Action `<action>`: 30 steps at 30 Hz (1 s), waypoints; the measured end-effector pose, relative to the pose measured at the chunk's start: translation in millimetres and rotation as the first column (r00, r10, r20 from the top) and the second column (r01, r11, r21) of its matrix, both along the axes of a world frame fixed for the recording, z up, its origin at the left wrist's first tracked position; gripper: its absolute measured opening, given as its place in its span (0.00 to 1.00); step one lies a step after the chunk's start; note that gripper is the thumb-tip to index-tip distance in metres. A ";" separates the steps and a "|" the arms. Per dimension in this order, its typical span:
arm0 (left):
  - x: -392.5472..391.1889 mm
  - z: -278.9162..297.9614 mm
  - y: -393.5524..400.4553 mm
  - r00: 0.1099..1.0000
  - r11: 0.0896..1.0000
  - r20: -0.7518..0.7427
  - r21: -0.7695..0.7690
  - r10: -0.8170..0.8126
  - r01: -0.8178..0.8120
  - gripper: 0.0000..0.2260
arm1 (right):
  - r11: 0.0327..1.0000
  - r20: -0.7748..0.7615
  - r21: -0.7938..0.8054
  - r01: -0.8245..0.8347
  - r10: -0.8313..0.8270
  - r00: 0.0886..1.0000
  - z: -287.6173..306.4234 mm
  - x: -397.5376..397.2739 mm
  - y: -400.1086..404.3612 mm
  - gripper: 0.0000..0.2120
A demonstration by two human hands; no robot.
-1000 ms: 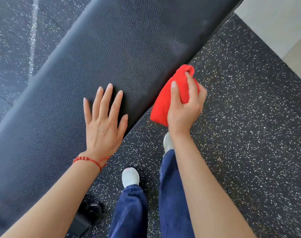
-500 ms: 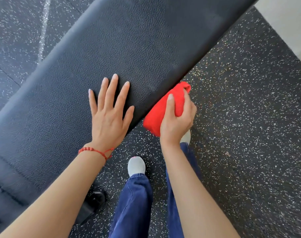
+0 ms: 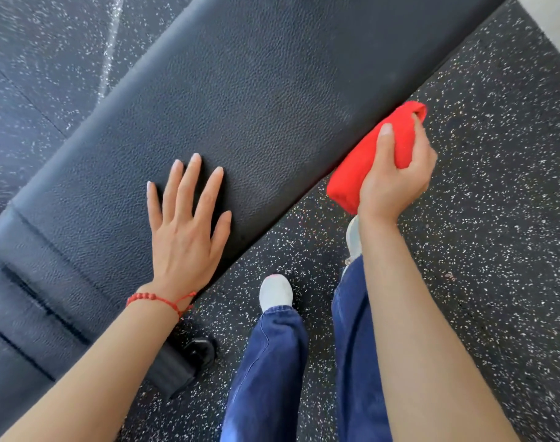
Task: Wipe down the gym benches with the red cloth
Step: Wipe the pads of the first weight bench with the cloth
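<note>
A black padded gym bench (image 3: pixel 272 90) runs diagonally from lower left to upper right. My left hand (image 3: pixel 186 224) lies flat on its top, fingers straight and spread, a red bead bracelet on the wrist. My right hand (image 3: pixel 396 177) grips a folded red cloth (image 3: pixel 365 161) and holds it against the bench's near side edge. The thumb lies over the cloth and the fingers curl round its far end.
Black rubber flooring with white speckles (image 3: pixel 479 250) surrounds the bench. My legs in blue jeans and white shoes (image 3: pixel 275 291) stand beside the near edge. A black bench foot (image 3: pixel 195 352) sits on the floor below my left wrist. A seam divides the pad at lower left.
My right hand has slid the red cloth along the bench's side edge, first toward my left hand, then back away toward the upper right. My left hand stays flat on the pad.
</note>
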State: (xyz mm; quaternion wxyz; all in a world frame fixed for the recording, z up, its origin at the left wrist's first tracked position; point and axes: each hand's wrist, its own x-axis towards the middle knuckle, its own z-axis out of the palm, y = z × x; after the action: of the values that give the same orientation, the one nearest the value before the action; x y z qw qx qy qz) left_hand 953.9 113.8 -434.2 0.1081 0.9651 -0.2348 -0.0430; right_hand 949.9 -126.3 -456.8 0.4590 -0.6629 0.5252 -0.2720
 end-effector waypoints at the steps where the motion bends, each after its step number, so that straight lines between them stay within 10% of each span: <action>1: -1.0 -1.4 5.5 1.000 1.000 0.005 0.004 -0.003 0.003 0.22 | 1.000 0.002 0.000 0.025 -0.025 1.000 0.3 0.6 2.0 0.17; 30: -65.2 -1.8 54.2 0.971 0.971 -0.012 -0.017 0.238 -0.238 0.22 | 0.969 -0.093 0.248 0.005 0.019 0.996 22.3 -57.2 132.1 0.18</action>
State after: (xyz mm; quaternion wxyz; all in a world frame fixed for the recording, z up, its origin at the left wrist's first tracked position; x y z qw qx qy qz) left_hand 888.7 168.0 -436.0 0.1223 0.9850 -0.1172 -0.0326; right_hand 892.7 5.8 -434.5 0.5139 -0.6142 0.5739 -0.1710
